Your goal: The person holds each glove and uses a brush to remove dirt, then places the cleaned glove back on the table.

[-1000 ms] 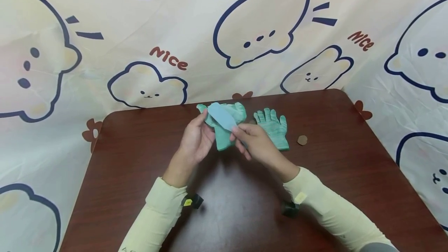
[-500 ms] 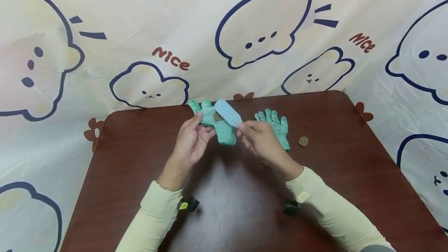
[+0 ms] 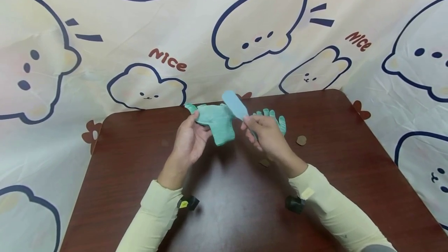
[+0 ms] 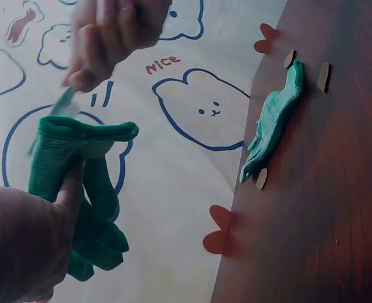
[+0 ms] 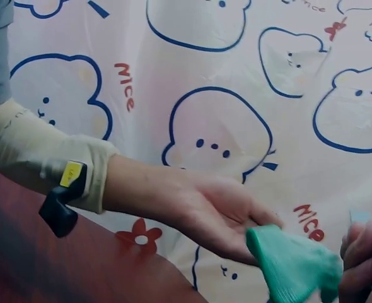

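Note:
In the head view my left hand (image 3: 189,141) pinches a green knit glove (image 3: 220,121) above the far part of the table, thumb on top. The glove (image 4: 50,161) hangs with its fingers downward in the left wrist view. My right hand (image 3: 269,137) grips the thin handle of a light blue, flat paddle-shaped tool (image 3: 235,105). The tool's broad head points up and left, just past the glove's right side; whether they touch I cannot tell. Behind my right hand lies a second green glove (image 3: 282,124), partly hidden in the head view.
Small flat brown pieces lie on the dark wooden table (image 3: 133,174): one brown piece (image 3: 301,140) right of the second glove, another brown piece (image 3: 264,163) nearer me. A patterned cloth backdrop (image 3: 196,30) rises along the table's far edge.
The blue tool has moved from over the held glove up and to the right. The glove has turned and shifted slightly left with my left hand; a brown spot seen on it earlier is out of sight.

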Demonstrator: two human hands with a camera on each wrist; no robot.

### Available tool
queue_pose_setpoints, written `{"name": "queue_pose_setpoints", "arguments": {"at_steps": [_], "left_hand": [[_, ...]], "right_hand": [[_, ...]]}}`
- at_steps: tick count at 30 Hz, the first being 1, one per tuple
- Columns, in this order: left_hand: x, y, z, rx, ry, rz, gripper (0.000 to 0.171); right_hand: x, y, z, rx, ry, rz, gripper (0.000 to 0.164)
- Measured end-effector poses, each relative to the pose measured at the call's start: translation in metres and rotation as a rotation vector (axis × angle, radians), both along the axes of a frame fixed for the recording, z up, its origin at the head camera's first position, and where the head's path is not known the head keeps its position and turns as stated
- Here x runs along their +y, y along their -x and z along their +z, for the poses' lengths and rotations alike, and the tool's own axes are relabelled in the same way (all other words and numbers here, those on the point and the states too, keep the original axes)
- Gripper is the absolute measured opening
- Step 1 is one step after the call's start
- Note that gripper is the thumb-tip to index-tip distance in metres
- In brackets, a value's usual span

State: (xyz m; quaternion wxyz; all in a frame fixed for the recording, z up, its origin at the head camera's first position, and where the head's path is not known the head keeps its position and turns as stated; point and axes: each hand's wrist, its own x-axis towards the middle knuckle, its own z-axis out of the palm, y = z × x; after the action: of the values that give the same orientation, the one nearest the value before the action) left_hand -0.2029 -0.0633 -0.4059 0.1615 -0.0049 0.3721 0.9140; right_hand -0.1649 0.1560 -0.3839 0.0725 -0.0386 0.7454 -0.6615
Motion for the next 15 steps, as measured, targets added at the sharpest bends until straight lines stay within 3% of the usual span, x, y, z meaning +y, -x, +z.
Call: {"name": "queue_pose_setpoints", "arguments": {"at_steps": [5, 15], "left_hand": [[0.015, -0.001, 0.000, 0.047, 0.047, -0.037, 0.040], [0.016, -0.003, 0.002, 0.083, 0.103, 0.010, 0.048]], "right_hand": [[-0.018, 0.001, -0.001, -0.008, -0.027, 0.079, 0.036], [-0.009, 0.002, -0.007, -0.012, -0.099, -0.010, 0.038]]}}
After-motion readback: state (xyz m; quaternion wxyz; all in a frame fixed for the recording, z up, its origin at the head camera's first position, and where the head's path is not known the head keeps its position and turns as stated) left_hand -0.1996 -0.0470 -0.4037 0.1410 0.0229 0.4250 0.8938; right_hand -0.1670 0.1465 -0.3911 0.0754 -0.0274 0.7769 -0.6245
